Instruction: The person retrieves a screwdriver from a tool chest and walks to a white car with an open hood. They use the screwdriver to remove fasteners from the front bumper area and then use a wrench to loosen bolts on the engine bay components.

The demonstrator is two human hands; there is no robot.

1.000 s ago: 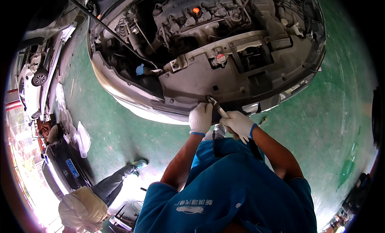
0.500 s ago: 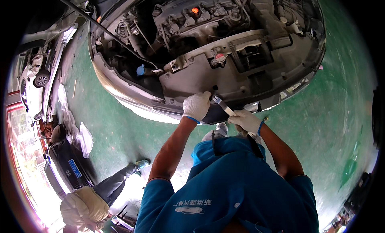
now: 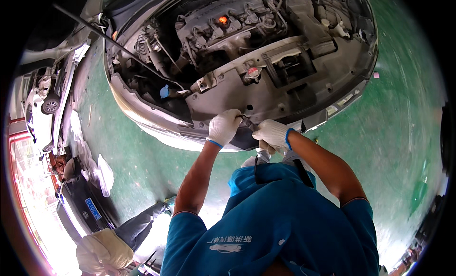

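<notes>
Both of my hands wear white knit gloves with blue cuffs and work at the front edge of a car's engine bay. My left hand [image 3: 224,126] is closed with its fingertips pinched at the dark radiator cover panel [image 3: 221,102]; what they hold, if anything, is hidden. Just to its right, my right hand [image 3: 272,135] grips a flat metal pry tool [image 3: 249,124]. The tool's tip points toward my left fingertips, down at the panel's edge; whether it touches a clip I cannot tell. A square hole in the panel lies just beyond the hands.
Behind the panel sit the radiator cap [image 3: 253,72], a blue reservoir cap [image 3: 164,91] and the engine [image 3: 221,14]. A dark prop rod [image 3: 118,44] slants across the left. Another person [image 3: 107,250] is bent over at lower left, near a detached bumper [image 3: 85,200].
My right hand has moved left toward my left hand, bringing the pry tool's tip to the left fingertips. My left hand has shifted slightly left in view, as has the whole scene.
</notes>
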